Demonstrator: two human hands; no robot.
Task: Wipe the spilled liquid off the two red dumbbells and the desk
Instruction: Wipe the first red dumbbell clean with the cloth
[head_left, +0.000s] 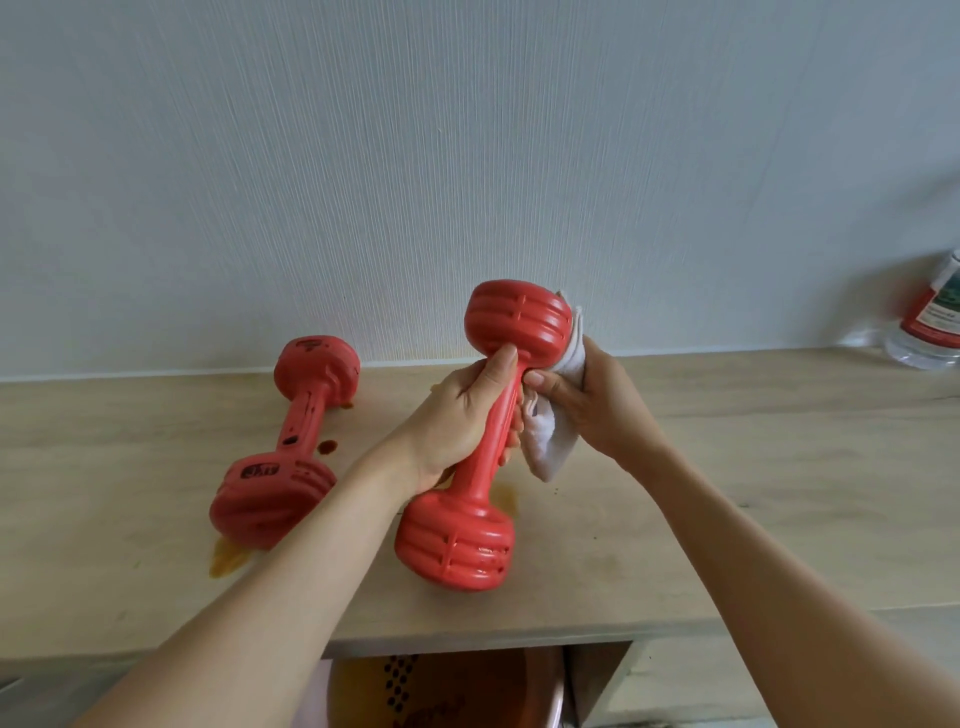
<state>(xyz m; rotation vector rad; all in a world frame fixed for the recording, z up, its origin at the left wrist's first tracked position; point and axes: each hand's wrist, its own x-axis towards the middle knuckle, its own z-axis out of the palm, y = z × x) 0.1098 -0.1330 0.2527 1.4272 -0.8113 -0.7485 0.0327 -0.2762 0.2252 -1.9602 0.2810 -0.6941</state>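
Wood desk (727, 467), stains everywhere. Left hand (457, 415) grips the tilted dumbbell (488, 441) by its handle; right hand (592, 400) pinches a white cloth (550, 447) against it, probably wiping upward.

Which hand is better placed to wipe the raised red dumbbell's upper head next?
The right hand. It grips the white cloth, already against the raised red plastic dumbbell just under that head. The left hand grips the handle, steadying it.

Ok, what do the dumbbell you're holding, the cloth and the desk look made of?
Held dumbbell: likely moulded plastic or vinyl coating, smooth, slightly glossy, ribbed ends. Cloth: soft white woven fabric, it folds and drapes. Desk: pale wood-grain surface, matte, possibly laminate.
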